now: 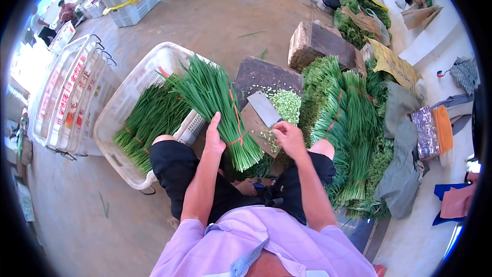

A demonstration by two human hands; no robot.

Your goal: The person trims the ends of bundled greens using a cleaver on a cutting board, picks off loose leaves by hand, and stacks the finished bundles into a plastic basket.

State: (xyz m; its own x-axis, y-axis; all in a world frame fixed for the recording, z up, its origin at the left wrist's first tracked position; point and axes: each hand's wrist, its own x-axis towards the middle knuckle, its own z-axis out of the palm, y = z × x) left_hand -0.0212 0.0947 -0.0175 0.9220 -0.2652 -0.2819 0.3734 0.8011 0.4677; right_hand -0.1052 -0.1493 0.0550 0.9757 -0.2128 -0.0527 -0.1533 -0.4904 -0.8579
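Clamping chive bunch [220,100] in left hand [214,137], cleaver [264,109] in right hand [289,137].
Offcuts [287,106] mid-frame suggest some trimming done; bundles [356,120] at right probably remain.

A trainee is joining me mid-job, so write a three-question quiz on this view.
1. Which hand holds the knife?
2. True or false: the left hand is empty.
3. What colour are the chopped pieces beside the knife? a) red b) pale green c) blue

Key: 1. The right hand. 2. False; it holds a banded bundle of greens. 3. b.
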